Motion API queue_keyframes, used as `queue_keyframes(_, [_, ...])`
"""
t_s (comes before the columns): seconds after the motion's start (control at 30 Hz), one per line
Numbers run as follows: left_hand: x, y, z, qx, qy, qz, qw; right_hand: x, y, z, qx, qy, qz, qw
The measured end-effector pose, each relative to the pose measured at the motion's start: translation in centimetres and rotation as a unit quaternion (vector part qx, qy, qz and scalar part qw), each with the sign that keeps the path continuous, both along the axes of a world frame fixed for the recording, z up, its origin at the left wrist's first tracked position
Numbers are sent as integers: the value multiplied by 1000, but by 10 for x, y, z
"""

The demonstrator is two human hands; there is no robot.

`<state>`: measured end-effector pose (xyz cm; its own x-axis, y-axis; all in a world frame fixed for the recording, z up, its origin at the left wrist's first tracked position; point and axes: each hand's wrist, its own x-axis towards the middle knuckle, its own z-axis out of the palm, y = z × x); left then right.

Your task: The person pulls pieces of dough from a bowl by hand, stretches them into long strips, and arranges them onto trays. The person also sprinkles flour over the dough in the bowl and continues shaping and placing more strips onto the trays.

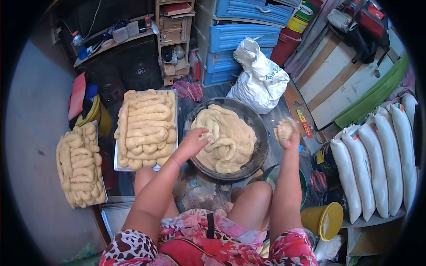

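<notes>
A wide black basin (264, 153) on the floor holds a large mound of pale dough (239, 128), with thick twisted strands on its left part. Over the left side of that dough is my left hand (194, 142), its fingers apart and nothing held in them. My right hand (289, 136) is raised to the right of the basin, turned up, with a pale floury lump (284, 128) at its fingers. Left of the basin, a tray (116, 162) is stacked with dough ropes (148, 117). Another stack of dough ropes (80, 164) lies farther left.
A white sack (262, 84) stands behind the basin, before blue drawers (242, 37). Filled white bags (377, 159) line the right side. A yellow bucket (330, 221) and a green tub (303, 188) are near my right arm. Dark shelving (115, 44) stands at the back left.
</notes>
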<state>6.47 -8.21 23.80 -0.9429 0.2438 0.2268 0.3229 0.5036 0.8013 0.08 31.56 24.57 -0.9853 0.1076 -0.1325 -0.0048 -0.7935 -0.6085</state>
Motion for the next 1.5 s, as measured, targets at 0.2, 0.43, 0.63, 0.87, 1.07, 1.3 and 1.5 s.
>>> queue_keyframes(0.2, [-1,-11,7,-84,-64,-129,986,-68,-64,-65,201,-146,137,959])
queue_keyframes(0.43, [-11,-33,-6,-108,-53,-79,990,-65,-44,-162,449,-165,290,829])
queue_keyframes(0.63, [0,-43,-8,-146,-101,-101,979,-64,-47,-166,766,36,371,524])
queue_keyframes(0.87, [3,-33,-17,-140,-64,-125,980,-93,-131,-84,338,-96,105,930])
queue_keyframes(1.07, [8,-32,-20,-178,-79,-135,971,-100,-122,-127,492,-119,146,850])
queue_keyframes(1.3, [11,-39,-26,-242,-150,-178,942,-81,-186,-248,895,-47,225,381])
queue_keyframes(1.5, [-1,-35,-18,-256,-202,-191,926,-46,-234,-288,920,-59,269,280])
